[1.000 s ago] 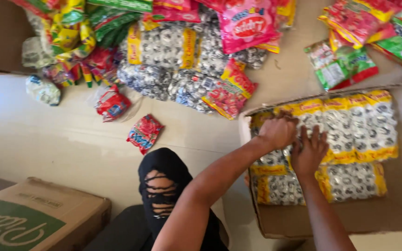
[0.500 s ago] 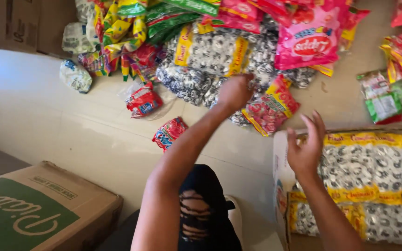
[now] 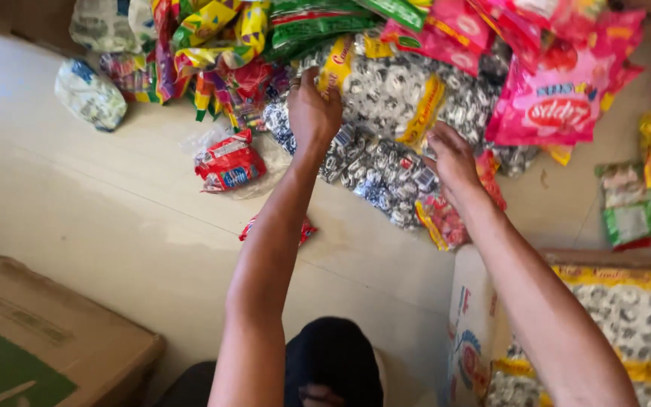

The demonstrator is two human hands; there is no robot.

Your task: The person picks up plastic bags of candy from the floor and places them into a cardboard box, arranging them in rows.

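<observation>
two hands (image 3: 314, 113), two cardboard boxes (image 3: 47, 339), one big pink bag (image 3: 559, 98)

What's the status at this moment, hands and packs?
Left hand and right hand both down on the black-and-white candy packs in the floor pile. Grip unclear. Open box at right, partly filled. Nothing blocking.

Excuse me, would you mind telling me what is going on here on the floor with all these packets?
A person sits on the floor facing a heap of sweet packets. Both hands reach into it: the left hand and the right hand rest on the bags of black-and-white wrapped sweets with yellow bands. An open cardboard box at the right already holds bags of the same kind. A small red packet lies apart on the floor, and a closed box sits at the lower left.
</observation>
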